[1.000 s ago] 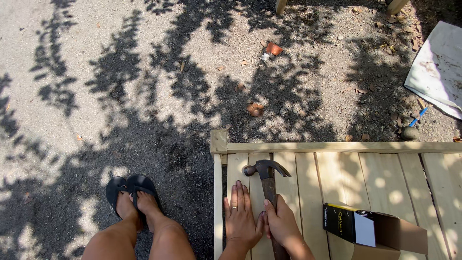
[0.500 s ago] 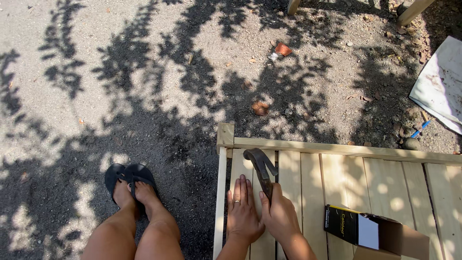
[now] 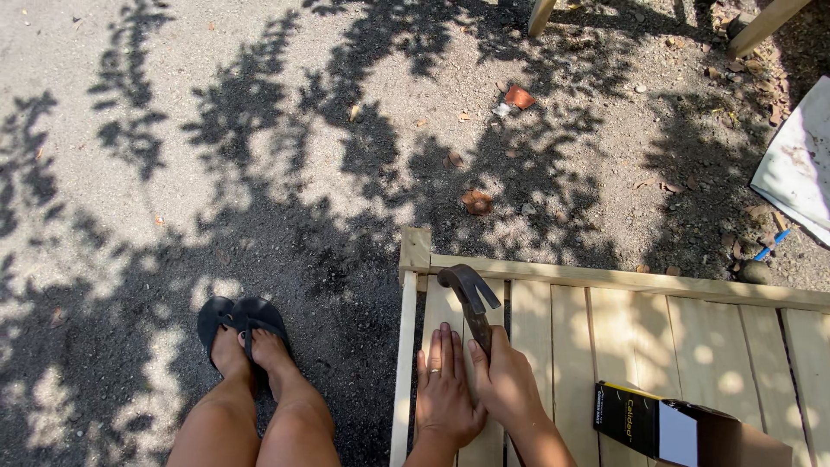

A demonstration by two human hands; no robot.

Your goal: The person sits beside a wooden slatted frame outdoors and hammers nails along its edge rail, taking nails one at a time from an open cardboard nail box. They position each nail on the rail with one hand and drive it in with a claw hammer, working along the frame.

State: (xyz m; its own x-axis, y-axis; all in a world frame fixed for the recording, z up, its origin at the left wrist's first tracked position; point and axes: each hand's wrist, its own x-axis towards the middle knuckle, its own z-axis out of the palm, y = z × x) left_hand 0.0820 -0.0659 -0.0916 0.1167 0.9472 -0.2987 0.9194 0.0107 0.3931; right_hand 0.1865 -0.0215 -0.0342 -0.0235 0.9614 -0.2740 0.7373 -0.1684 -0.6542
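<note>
Your right hand [image 3: 510, 385] is wrapped around the handle of the hammer [image 3: 471, 298], gripping high on the shaft, close under the head. That choked-up hold suits short, controlled taps rather than full swings. The head sits over the far left part of the panel [image 3: 622, 320], near its corner post [image 3: 415, 249], claw pointing right and down.

Your left hand [image 3: 445, 393] lies flat, fingers together and extended, palm down on a slat [image 3: 443, 311] just left of the hammer shaft. It grips nothing; it looks placed to press the slat down and keep it from shifting. A ring shows on 1 finger. No nail is visible under the hammer head or between the fingers; too small or hidden to tell.

The panel is pale wood, slats running near to far, closed by a rail [image 3: 640, 281] along the far edge. It lies on gravel ground [image 3: 216, 130] dappled with leaf shadow, so the ground serves as support.

A black and yellow box [image 3: 666, 424] with a white label rests on the slats to the right of your right hand, near edge of view, within reach.

Your 2 feet in black sandals [image 3: 242, 324] are on the gravel left of the panel, crossed at the ankles. A white sheet [image 3: 800, 169] lies far right, a blue pen-like item [image 3: 769, 246] beside it.
</note>
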